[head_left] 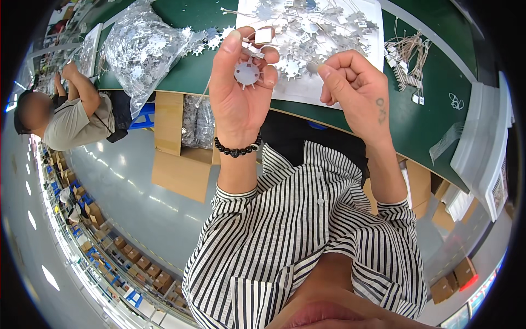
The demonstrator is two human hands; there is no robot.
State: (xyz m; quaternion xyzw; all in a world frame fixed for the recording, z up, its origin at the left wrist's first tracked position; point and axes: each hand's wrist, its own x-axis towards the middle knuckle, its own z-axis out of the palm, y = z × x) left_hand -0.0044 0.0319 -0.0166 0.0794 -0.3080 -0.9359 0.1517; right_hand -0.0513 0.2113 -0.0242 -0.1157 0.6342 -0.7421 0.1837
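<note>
My left hand is raised palm up at the near side of the white tray. Its fingers are curled around a toothed metal disc with small white pieces attached above it. A white square block shows at those fingertips. Over the tray's right part, my right hand is closed in a pinch, thumb against forefinger; whatever it may hold is too small to make out. A heap of similar silver toothed discs with thin wires and white connectors lies in the tray.
Left on the green table lies a clear plastic bag of toothed discs, some spilling out. A bundle of wired connectors sits right of the tray. An opened cardboard box stands below. Another person works at far left.
</note>
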